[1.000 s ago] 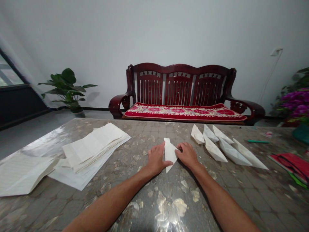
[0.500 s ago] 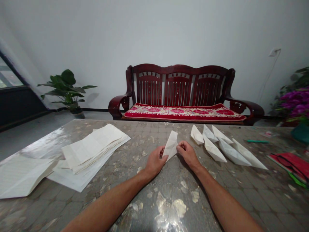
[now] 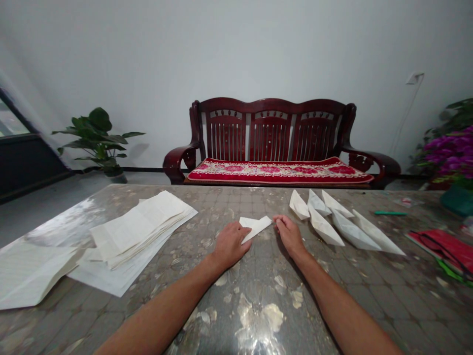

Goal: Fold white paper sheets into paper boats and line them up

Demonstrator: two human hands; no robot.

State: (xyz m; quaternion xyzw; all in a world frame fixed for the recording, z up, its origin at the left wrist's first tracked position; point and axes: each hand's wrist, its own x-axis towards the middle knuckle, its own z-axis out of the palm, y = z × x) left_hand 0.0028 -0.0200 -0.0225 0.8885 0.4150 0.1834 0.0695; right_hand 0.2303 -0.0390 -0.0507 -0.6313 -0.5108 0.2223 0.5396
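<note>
A small folded piece of white paper (image 3: 259, 227) is at the middle of the table, its narrow right end pointing up and to the right. My left hand (image 3: 231, 243) grips its left part, with the thumb over the top and the fingers partly hidden. Just beyond the paper's right tip is my right hand (image 3: 289, 235), its fingers curled together; a slim gap seems to separate it from the paper. To the right of that hand lie several folded paper boats (image 3: 325, 227), grouped close together.
On the left, a stack of paper sheets (image 3: 136, 224) overlaps a loose folded sheet (image 3: 33, 268). At the right are a green pen (image 3: 390, 213), a red notebook (image 3: 439, 241) with dark glasses on it, and a flower pot (image 3: 457, 201). A wooden bench (image 3: 269, 106) stands behind the table (image 3: 207, 315).
The paper has gone from standing fairly upright to lying lower and slanting right. My right fingers have come off its edge, while my left hand has turned further over it.
</note>
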